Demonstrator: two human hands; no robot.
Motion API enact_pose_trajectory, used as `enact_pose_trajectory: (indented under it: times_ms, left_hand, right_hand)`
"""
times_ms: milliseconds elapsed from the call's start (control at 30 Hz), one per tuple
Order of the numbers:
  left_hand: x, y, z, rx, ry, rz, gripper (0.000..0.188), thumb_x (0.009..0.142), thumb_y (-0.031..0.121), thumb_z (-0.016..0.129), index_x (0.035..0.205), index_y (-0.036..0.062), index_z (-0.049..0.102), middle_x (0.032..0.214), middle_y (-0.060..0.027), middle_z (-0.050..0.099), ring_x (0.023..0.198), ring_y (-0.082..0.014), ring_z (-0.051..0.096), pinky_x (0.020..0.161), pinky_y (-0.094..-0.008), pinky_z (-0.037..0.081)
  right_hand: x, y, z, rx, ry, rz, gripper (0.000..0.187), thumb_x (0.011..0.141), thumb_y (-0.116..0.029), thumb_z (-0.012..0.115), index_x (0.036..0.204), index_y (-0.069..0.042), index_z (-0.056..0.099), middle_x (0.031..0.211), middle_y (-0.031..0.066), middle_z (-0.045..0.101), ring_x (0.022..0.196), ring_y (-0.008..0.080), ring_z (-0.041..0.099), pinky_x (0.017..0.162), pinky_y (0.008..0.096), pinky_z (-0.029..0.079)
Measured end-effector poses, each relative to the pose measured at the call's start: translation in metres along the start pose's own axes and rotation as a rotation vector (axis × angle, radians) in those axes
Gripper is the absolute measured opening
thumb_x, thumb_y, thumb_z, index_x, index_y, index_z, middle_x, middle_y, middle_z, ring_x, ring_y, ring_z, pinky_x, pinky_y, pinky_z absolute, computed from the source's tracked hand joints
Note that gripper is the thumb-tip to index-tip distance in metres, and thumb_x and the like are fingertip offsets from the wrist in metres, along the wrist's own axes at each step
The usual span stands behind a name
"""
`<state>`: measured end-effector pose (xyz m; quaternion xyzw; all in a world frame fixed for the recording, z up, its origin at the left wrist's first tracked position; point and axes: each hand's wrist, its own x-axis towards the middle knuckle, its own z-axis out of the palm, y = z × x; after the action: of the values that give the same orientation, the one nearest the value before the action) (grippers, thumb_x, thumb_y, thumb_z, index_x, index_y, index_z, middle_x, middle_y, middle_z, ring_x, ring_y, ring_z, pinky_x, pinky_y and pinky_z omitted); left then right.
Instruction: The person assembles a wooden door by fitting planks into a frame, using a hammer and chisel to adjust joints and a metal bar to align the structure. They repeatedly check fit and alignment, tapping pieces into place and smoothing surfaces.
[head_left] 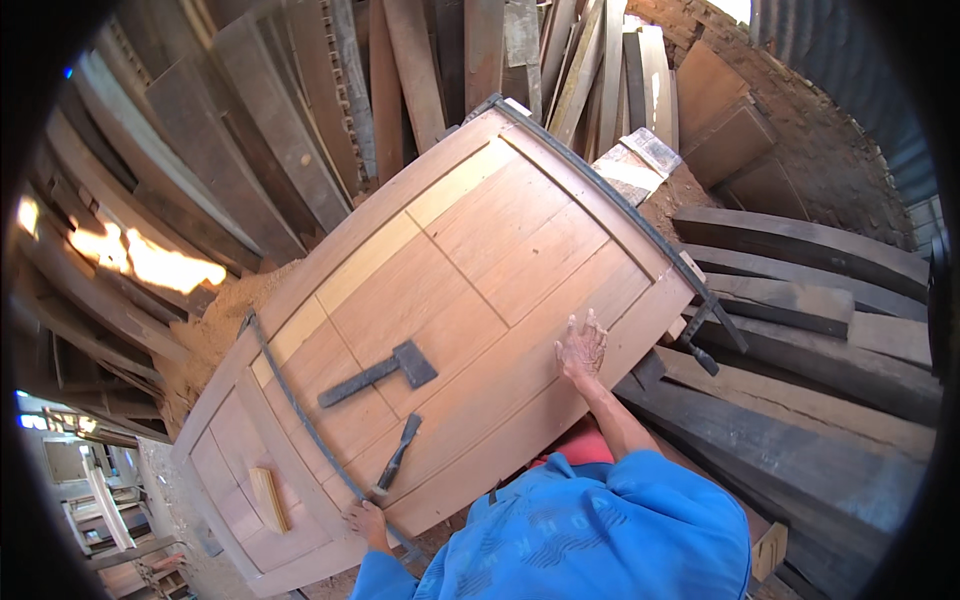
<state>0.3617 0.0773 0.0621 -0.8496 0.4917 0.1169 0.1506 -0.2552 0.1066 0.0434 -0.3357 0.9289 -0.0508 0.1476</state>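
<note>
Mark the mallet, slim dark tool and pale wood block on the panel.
Mallet [372, 376]: head view, on the handle.
Slim dark tool [398, 453]: head view, about mid-length.
Pale wood block [268, 498]: head view, middle of its upper face.

We were in a woodworking shop, to judge by all the timber about us. At 12 o'clock we had planks [408, 80] standing on end, packed close, and at 10 o'clock more leaning boards [205, 140]. Beams [800, 395] lay stacked from 3 to 4 o'clock, and we saw sawdust [235, 318] heaped at 9. In the middle, a wooden panel [470, 270] bore a clamp [300, 420] at 8 o'clock, with a mallet [362, 380] and a chisel [398, 455] beside it. At 2 o'clock we faced a brick wall [830, 130].
</note>
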Motion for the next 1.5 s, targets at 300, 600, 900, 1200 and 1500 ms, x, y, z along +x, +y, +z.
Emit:
enact_pose_trajectory:
  times_ms: [300,600,900,1200,1500]
  left_hand:
    - [-0.160,0.154,0.079,0.096,-0.307,-0.055,0.097,0.099,0.056,0.040,0.153,-0.0179,0.010,0.160,-0.0403,0.018,0.151,-0.0536,0.016,0.123,-0.0598,0.016]
    - [-0.176,0.217,0.056,0.027,-0.639,-0.073,0.090,0.098,0.062,0.045,0.150,-0.0108,0.033,0.154,-0.0415,0.030,0.147,-0.0542,0.025,0.122,-0.0561,0.020]
    - [-0.173,0.231,0.053,0.219,-0.619,-0.117,0.081,0.100,0.068,0.038,0.136,-0.0016,0.061,0.141,-0.0301,0.056,0.137,-0.0454,0.048,0.115,-0.0475,0.037]
    - [-0.170,0.202,0.061,0.113,-0.641,0.046,0.080,0.099,0.067,0.044,0.136,-0.0015,0.060,0.119,-0.0295,0.067,0.111,-0.0409,0.065,0.105,-0.0514,0.044]
    - [-0.182,0.248,0.030,0.171,-0.690,-0.093,0.083,0.099,0.065,0.047,0.131,-0.0095,0.060,0.115,-0.0346,0.067,0.113,-0.0420,0.064,0.108,-0.0519,0.039]
  right_hand:
    - [0.116,0.042,-0.002,0.096,0.080,-0.285,0.079,0.085,-0.047,0.072,0.153,-0.018,0.042,0.162,0.0187,0.027,0.145,0.0416,0.028,0.122,0.0594,0.016]
    - [0.128,0.050,-0.007,0.157,0.055,-0.303,0.074,0.084,-0.045,0.072,0.149,-0.020,0.046,0.159,0.0157,0.027,0.143,0.0395,0.024,0.122,0.0589,0.015]
    - [0.130,0.051,-0.004,0.168,0.013,-0.309,0.076,0.085,-0.044,0.072,0.151,-0.020,0.044,0.159,0.0161,0.025,0.144,0.0396,0.021,0.122,0.0597,0.013]
    - [0.130,0.046,-0.017,0.171,0.038,-0.336,0.074,0.085,-0.044,0.071,0.150,-0.018,0.045,0.157,0.0166,0.030,0.143,0.0401,0.024,0.121,0.0609,0.017]
    - [0.130,0.049,-0.001,0.129,0.016,-0.300,0.078,0.083,-0.044,0.074,0.151,-0.022,0.042,0.160,0.0141,0.024,0.144,0.0385,0.022,0.122,0.0590,0.014]
